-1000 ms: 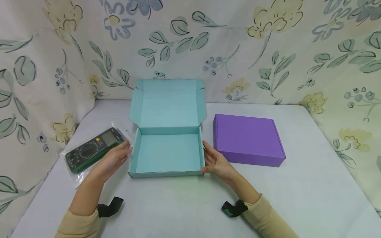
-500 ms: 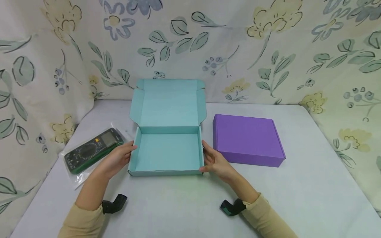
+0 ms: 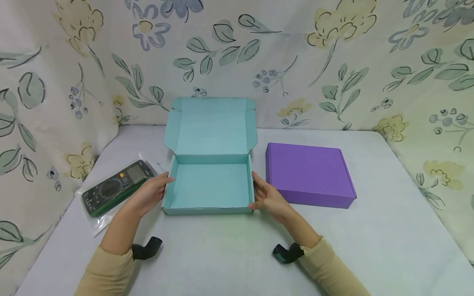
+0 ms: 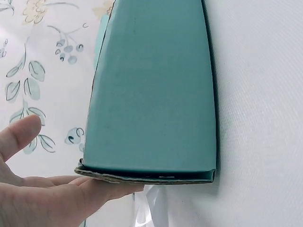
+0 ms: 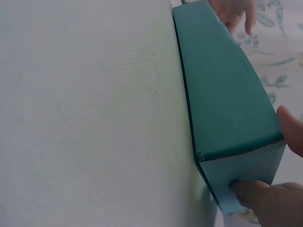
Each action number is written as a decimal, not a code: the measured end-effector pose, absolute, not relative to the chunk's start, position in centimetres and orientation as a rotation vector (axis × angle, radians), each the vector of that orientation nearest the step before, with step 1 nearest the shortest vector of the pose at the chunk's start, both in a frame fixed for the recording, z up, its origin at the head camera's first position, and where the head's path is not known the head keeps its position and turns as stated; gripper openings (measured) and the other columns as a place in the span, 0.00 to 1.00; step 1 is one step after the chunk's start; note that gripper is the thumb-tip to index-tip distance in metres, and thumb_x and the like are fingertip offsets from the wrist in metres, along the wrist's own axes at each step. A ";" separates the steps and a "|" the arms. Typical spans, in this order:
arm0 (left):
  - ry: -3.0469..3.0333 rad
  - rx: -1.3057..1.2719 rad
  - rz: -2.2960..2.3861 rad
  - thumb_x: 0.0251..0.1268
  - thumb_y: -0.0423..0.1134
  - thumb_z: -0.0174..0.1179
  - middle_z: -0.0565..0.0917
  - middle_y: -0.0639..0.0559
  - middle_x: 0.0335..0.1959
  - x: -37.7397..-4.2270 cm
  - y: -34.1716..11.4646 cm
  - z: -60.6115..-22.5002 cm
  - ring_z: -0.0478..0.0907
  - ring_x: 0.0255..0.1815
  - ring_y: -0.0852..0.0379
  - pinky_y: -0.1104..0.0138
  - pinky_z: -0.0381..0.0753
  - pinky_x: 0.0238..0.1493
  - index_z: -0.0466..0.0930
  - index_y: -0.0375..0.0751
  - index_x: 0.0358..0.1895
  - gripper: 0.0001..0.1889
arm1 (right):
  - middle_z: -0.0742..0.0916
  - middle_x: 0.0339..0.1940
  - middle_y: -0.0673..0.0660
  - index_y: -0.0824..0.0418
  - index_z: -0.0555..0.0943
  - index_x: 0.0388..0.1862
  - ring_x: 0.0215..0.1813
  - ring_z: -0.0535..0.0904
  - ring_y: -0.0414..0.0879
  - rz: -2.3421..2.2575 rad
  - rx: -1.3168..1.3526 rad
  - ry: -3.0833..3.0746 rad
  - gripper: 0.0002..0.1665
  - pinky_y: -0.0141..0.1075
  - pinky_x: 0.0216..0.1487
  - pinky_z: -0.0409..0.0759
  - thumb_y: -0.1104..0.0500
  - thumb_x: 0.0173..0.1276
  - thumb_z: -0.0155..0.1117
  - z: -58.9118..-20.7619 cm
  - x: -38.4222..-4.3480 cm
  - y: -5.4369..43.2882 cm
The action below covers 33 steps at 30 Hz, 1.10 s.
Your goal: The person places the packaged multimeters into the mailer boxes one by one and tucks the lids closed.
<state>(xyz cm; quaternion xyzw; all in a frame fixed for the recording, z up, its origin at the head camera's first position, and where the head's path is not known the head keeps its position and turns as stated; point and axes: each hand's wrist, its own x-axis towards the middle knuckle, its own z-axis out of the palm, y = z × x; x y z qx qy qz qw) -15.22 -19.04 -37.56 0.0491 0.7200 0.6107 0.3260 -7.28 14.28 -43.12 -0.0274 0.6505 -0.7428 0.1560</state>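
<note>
Turquoise open-lidded cardboard box [image 3: 212, 185] sat on the white-covered bench [image 3: 214, 259] between my hands. My left hand [image 3: 149, 193] laid straight fingers against its side, thumb raised; my right hand [image 3: 270, 201] pinched the opposite wall. Uneven pressure, I judged, could skew it or buckle that wall.

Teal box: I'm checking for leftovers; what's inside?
Nothing shows in the teal box; its bare floor is visible. A strip behind the front wall is hidden.
</note>
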 end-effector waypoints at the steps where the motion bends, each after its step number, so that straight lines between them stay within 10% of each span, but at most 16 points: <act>1: 1.890 0.124 1.598 0.79 0.38 0.38 0.24 0.31 0.75 -15.3 -19.0 -37.6 0.24 0.76 0.37 0.48 0.34 0.74 0.20 0.26 0.72 0.38 | 0.45 0.80 0.62 0.63 0.38 0.79 0.79 0.43 0.52 -2.125 -0.072 1.867 0.62 0.38 0.70 0.58 0.82 0.53 0.62 -43.1 -7.3 14.3; 33: 1.898 0.080 1.586 0.78 0.40 0.39 0.22 0.35 0.75 -17.6 -18.3 -37.9 0.22 0.76 0.39 0.49 0.30 0.74 0.21 0.29 0.73 0.39 | 0.42 0.79 0.63 0.65 0.37 0.78 0.79 0.39 0.54 -2.194 0.069 1.917 0.59 0.43 0.74 0.48 0.88 0.53 0.50 -42.6 -9.1 12.6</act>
